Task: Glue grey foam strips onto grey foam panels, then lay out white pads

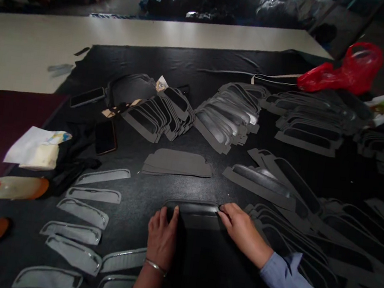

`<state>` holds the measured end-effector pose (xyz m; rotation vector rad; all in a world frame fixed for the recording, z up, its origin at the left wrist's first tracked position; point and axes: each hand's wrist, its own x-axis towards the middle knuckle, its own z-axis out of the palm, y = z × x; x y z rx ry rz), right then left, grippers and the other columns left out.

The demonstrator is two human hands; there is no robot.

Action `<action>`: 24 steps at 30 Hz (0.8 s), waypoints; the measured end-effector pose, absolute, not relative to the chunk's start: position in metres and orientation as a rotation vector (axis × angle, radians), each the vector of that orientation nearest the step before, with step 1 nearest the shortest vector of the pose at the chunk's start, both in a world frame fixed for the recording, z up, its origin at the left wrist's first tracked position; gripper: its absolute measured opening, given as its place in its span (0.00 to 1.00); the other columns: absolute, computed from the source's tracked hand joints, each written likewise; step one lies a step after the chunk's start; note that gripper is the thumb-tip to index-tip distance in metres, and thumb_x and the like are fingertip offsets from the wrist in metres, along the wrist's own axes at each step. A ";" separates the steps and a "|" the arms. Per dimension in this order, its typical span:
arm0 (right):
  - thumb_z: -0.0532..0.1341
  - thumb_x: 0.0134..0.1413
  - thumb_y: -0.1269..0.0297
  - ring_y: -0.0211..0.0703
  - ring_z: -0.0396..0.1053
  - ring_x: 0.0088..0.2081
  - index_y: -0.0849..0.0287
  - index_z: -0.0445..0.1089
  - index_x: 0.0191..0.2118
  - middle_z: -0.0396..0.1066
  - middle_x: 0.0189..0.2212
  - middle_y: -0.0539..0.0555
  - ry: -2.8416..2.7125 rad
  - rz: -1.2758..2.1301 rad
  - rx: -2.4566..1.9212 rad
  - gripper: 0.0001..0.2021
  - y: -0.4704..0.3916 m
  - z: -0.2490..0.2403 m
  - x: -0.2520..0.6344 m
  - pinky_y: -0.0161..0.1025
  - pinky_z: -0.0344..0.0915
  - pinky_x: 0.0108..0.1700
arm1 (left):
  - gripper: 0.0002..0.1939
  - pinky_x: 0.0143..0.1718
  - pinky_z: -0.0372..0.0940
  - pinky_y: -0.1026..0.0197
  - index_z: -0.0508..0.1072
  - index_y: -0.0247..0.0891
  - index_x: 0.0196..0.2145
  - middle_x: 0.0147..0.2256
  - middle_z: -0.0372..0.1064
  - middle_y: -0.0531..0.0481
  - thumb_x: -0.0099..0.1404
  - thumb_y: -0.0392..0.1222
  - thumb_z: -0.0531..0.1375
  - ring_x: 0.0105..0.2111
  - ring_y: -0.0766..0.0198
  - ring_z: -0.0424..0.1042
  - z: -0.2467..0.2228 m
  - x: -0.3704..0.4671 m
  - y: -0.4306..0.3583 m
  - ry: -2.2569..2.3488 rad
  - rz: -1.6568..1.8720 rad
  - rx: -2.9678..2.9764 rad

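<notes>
Toward the counter's (175, 57) near left corner, loose pale curved pieces (83, 212) lie unattached. The left hand (162, 237), partly open, presses its fingertips at the left end of a dark panel (199, 207) near the near edge's middle. Beyond it sits a plain grey stack (177, 163), seemingly unworked. The right hand (238, 225) pinches the panel's right end, apparently mid-work. Rightward, many bordered panels (306, 133) look further along.
</notes>
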<state>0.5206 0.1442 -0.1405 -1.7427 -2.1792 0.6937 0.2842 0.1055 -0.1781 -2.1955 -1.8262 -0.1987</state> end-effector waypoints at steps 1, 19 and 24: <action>0.51 0.59 0.66 0.41 0.69 0.34 0.57 0.66 0.35 0.68 0.31 0.53 -2.162 0.716 -1.763 0.07 0.143 -0.144 0.520 0.36 0.64 0.37 | 0.24 0.44 0.65 0.52 0.66 0.41 0.51 0.47 0.60 0.40 0.57 0.26 0.51 0.46 0.54 0.61 -0.179 0.285 0.106 -1.815 -0.219 -2.206; 0.56 0.56 0.66 0.42 0.69 0.34 0.57 0.62 0.30 0.70 0.31 0.53 -1.876 0.772 -2.123 0.04 0.149 -0.149 0.501 0.34 0.58 0.34 | 0.30 0.45 0.64 0.51 0.59 0.37 0.57 0.50 0.62 0.38 0.57 0.23 0.50 0.48 0.51 0.62 -0.187 0.286 0.104 -1.727 -0.316 -2.335; 0.55 0.57 0.64 0.40 0.68 0.32 0.56 0.62 0.29 0.70 0.29 0.51 -1.806 0.820 -2.212 0.06 0.151 -0.149 0.498 0.34 0.55 0.31 | 0.31 0.43 0.65 0.51 0.64 0.48 0.54 0.51 0.57 0.37 0.55 0.24 0.54 0.47 0.50 0.62 -0.178 0.289 0.105 -1.728 -0.209 -2.335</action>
